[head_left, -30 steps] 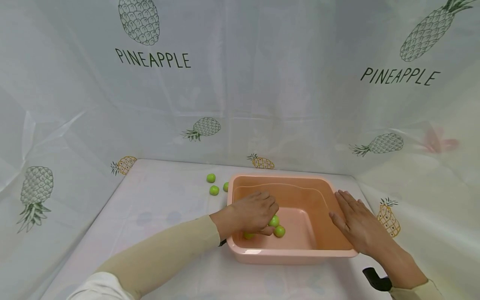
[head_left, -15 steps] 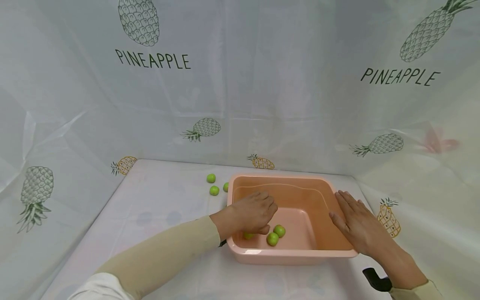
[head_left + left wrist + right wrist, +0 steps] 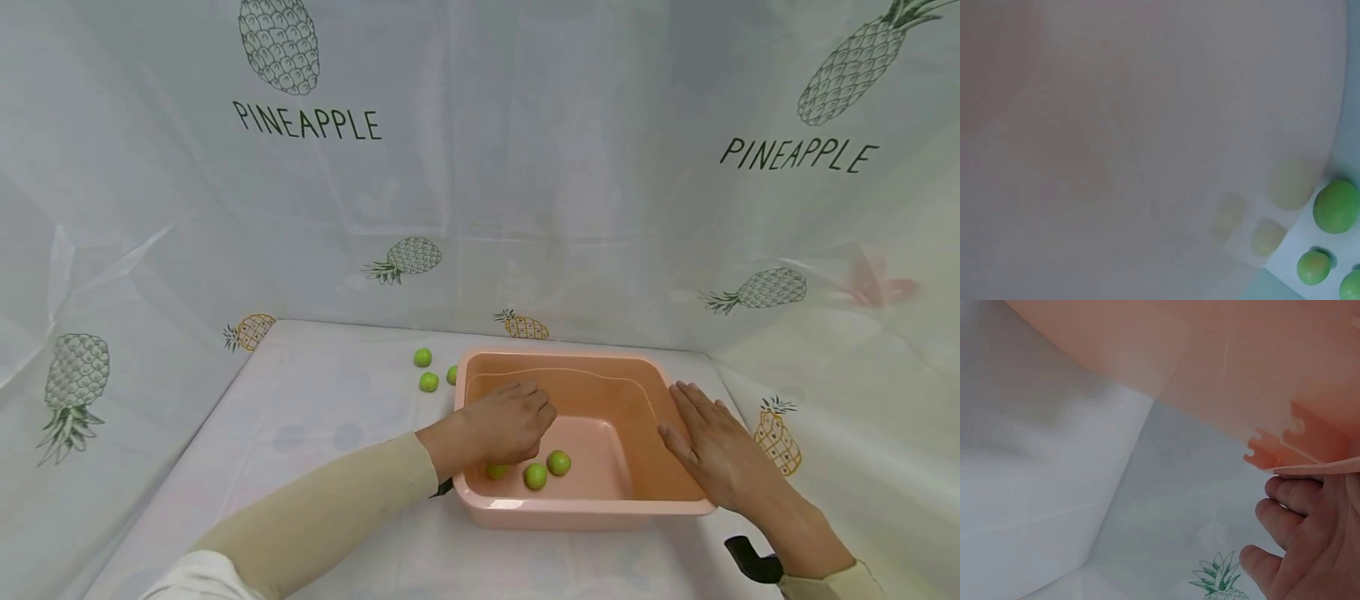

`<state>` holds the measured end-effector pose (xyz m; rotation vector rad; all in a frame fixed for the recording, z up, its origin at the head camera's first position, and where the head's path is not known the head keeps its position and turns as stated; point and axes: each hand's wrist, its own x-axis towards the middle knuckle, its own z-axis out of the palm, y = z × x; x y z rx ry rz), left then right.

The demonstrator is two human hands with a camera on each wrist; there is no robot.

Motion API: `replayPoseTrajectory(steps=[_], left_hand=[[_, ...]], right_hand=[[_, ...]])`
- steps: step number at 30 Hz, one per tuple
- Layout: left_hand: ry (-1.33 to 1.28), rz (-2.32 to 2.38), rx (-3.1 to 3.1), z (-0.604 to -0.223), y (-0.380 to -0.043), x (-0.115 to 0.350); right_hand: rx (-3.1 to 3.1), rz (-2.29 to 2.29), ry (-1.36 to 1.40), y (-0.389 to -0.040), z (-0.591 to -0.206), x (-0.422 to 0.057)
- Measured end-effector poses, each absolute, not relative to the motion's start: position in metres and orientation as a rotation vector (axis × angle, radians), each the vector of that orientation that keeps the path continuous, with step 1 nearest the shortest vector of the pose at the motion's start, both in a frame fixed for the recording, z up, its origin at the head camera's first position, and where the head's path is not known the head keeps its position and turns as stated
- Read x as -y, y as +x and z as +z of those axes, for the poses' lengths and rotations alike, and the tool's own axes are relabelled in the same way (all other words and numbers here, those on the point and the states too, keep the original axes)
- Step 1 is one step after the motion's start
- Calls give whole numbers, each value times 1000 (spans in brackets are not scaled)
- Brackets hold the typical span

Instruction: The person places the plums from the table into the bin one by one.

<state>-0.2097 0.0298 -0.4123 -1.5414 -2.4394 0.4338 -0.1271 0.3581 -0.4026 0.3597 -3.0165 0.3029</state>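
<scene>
In the head view, my left hand (image 3: 504, 421) reaches into a pink plastic basin (image 3: 585, 506) with its fingers bent downward. Their tips are hidden below the hand, so I cannot tell whether they hold anything. Small round green fruits lie by it on the basin floor: one fruit (image 3: 535, 476) just in front of the hand, another fruit (image 3: 558, 462) to the right, and a third fruit (image 3: 497, 471) partly under the wrist. My right hand (image 3: 712, 446) rests on the basin's right rim, fingers extended, thumb over the inside. The right wrist view shows fingertips (image 3: 1279, 522) beneath the rim.
Left of the basin, green fruits (image 3: 428, 382) lie on the pale tabletop (image 3: 322, 400), one partly hidden by the rim. In the left wrist view, the basin wall (image 3: 1147, 125) fills most of the frame. A white pineapple-print sheet (image 3: 570, 183) surrounds the table.
A green fruit that was at my left fingers has come down toward the basin's front and rolled slightly left. My left thumb has drawn in under the hand. The right hand has stayed put.
</scene>
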Motion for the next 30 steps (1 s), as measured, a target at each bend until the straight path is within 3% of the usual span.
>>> replayPoseTrajectory(steps=[11,22,30], left_hand=[[-1507,305,2465,-389,-216,-12],[-1150,-210,2571,-347,-255,55],[-821,-327,2725,-362,-273,101]], right_hand=[[3024,307,359,-126,-403,-358],[3009,316,365,-127,-403,-357],[3010,306,373,-127,-403,-358]])
